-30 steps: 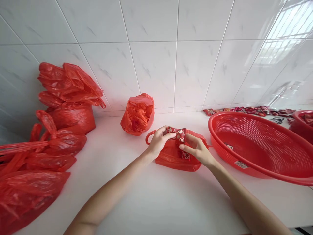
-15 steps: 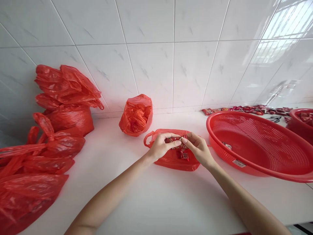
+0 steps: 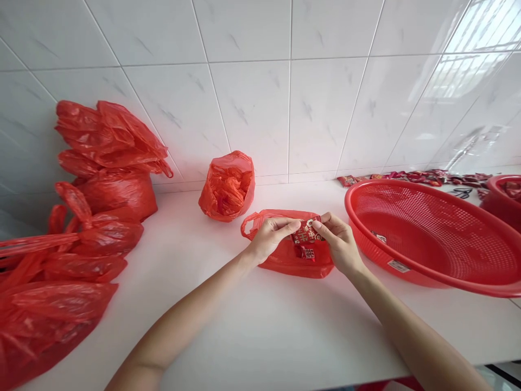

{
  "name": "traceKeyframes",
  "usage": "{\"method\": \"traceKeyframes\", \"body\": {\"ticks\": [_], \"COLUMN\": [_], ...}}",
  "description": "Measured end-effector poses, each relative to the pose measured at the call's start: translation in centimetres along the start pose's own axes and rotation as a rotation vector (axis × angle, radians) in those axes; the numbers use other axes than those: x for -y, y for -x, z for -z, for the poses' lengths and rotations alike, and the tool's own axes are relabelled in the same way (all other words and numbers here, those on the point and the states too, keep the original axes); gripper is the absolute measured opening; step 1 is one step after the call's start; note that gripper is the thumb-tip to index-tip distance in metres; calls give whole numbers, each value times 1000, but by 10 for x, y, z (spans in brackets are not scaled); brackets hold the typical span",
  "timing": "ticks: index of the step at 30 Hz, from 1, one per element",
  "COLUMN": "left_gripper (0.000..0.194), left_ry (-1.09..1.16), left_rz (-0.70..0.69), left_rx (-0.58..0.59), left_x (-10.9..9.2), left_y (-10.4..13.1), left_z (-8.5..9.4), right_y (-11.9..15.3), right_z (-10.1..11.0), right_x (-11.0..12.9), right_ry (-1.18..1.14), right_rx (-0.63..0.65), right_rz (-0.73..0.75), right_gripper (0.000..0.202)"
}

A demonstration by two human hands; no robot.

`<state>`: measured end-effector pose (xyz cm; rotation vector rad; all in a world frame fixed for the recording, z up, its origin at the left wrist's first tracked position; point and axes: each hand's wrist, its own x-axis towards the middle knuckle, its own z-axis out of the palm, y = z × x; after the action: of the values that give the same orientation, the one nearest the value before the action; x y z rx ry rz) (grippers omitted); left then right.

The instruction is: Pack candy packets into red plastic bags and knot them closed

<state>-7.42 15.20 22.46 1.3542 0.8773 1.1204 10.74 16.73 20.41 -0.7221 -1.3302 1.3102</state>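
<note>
Between both hands is a small red printed packet (image 3: 306,232) with light lettering. My left hand (image 3: 272,237) pinches its left edge with thumb and fingers. My right hand (image 3: 337,240) pinches the right edge. The packet is above a red plastic bag (image 3: 280,263) lying on the white counter. Just below the packet, another small red packet (image 3: 308,253) with a pale square print lies on the bag or in its mouth; I cannot tell which. One loop handle of the bag sticks out at its left.
To the right stands a large red plastic basket (image 3: 431,279) with a small packet in it. Several red packets (image 3: 431,176) lie along the wall behind. A red bag stuffed with more bags (image 3: 228,187) stands at the back. Filled red bags (image 3: 118,193) are piled at left.
The hands have moved apart slightly, and the packet between them now shows its printed face more fully. The whole view has shifted a little.
</note>
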Motion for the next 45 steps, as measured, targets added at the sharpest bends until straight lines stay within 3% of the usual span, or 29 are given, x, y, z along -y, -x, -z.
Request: {"method": "traceKeyframes", "body": {"ticks": [5, 11, 18, 22, 26, 28, 32, 37, 41, 43, 45], "left_gripper": [38, 38, 37, 35, 20, 27, 38, 35, 19, 17, 21], "left_ry": [-37, -114, -219, -268, -603, -771, -824, -886, -803, -797, -846], "left_rz": [-36, 48, -25, 54, 102, 151, 200, 194, 23, -37, 1], "left_rx": [-18, 86, 19, 118, 180, 190, 261, 324, 221, 177, 221], "left_x": [-5, -5, -14, -19, -30, -35, -40, -27, -3, 7, 10], "left_y": [0, 0, -1, -4, 3, 9, 18, 17, 17, 17, 17], "left_z": [-2, 2, 9, 17, 30, 34, 35, 32, 32, 31, 29], "right_y": [0, -2, 0, 1, 0, -1, -2, -3, -2, 0, 3], "right_z": [-1, 3, 3, 2, 4, 5, 9, 15, 18, 18, 16], "right_x": [1, -1, -1, 2, -4, -12, -25, -20, -13, -11, -9], "right_ry": [-57, -45, -27, 23, 157, 247, 466, 755, 980, 1059, 1102], "right_rx": [-19, -68, 138, 124, 86, 123, 146, 188, 358, 411, 437], "right_rz": [-11, -15, -40, -36, -44, -52, -1, 80, 21, -28, -41], "right_gripper": [37, 39, 31, 32, 35, 35, 25, 16, 7, 12, 21]}}
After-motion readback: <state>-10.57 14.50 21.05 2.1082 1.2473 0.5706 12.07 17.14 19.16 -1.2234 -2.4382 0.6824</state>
